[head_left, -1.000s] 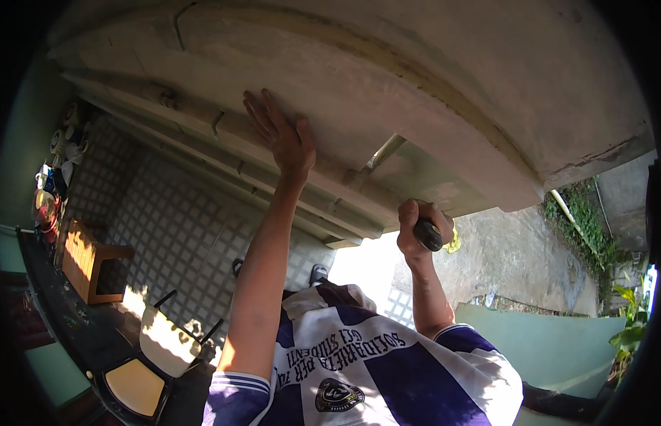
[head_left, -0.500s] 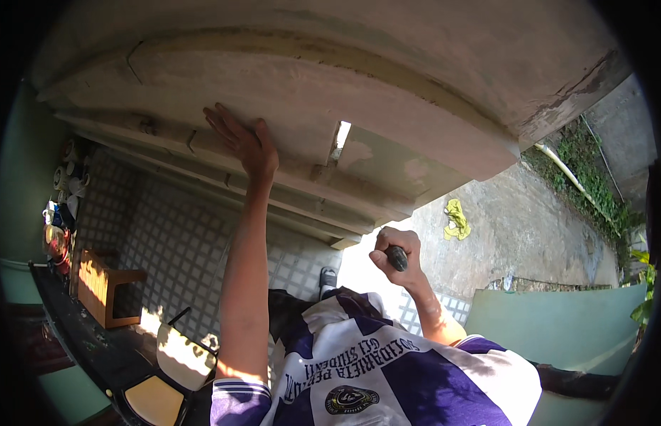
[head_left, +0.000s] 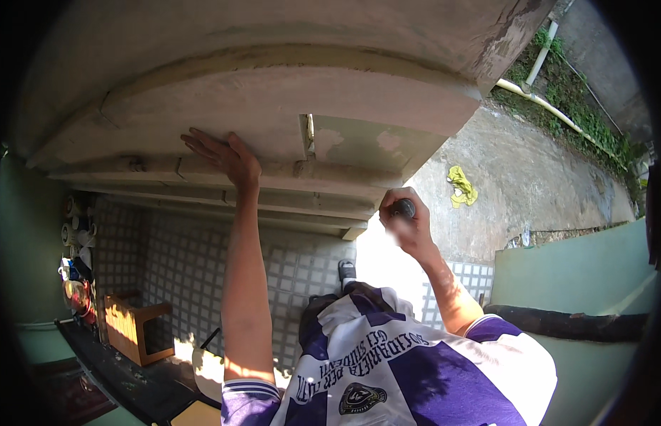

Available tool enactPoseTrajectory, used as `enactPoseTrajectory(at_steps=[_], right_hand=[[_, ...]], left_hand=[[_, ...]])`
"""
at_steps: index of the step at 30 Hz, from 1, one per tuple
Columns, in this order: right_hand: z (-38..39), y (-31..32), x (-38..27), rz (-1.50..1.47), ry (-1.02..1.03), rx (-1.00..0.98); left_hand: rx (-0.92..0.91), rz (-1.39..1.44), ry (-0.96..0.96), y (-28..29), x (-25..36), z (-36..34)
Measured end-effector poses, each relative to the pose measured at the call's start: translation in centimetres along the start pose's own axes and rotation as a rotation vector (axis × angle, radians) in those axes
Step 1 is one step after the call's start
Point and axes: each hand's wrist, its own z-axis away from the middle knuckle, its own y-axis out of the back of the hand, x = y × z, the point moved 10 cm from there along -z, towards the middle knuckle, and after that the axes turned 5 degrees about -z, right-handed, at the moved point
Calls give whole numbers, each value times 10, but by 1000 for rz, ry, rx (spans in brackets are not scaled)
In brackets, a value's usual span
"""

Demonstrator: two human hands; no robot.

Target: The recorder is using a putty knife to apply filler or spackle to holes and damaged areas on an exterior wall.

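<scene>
A pale, patchy painted structure [head_left: 245,103] with stepped ledges and a narrow slot fills the upper middle. My left hand [head_left: 227,156] lies against its face just above a ledge, fingers spread. Near the structure's lower right corner, my right hand [head_left: 408,227] is wrapped round a dark, rounded tool handle [head_left: 403,209]; whatever is at the tool's other end is hidden. I cannot tell whether that tool touches the edge.
Below are a tiled floor [head_left: 181,241], my sandalled foot [head_left: 347,270], a wooden stool [head_left: 128,326] and cluttered containers [head_left: 78,234]. Right are concrete ground [head_left: 536,184], a crumpled yellow cloth [head_left: 460,186], white pipes [head_left: 540,103] and a green low wall [head_left: 565,263].
My view has swung, showing more yard and pipes. My left hand stays against the structure. My right hand dipped away from it, then rose back toward its corner, still gripping the handle.
</scene>
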Motion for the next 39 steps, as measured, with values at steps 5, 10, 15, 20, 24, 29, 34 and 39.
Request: enactPoseTrajectory(at_steps=[5,10,15,20,24,29,34,39], right_hand=[[-4,17,-5,-6,-56,48],[-32,2,-82,105,215,-18],[-68,-15,-117,203,476,-45],[-65,-30,-118,289,670,-79],[-68,-29,-131,141,740,-84],[-74,-20,-127,80,655,-112],[-67,-14,-114,123,650,-119],[-55,-12,-140,96,834,-103]], left_hand=[[-34,-26,66,0,-6,1],[-68,-35,101,-6,-7,-1],[-58,-62,122,-3,-14,-4],[-42,-57,80,-3,-12,-1],[-13,-34,84,-2,-14,-1],[-3,2,68,-2,-15,0],[3,-30,83,-3,-13,0],[-6,-30,78,-4,-11,0]])
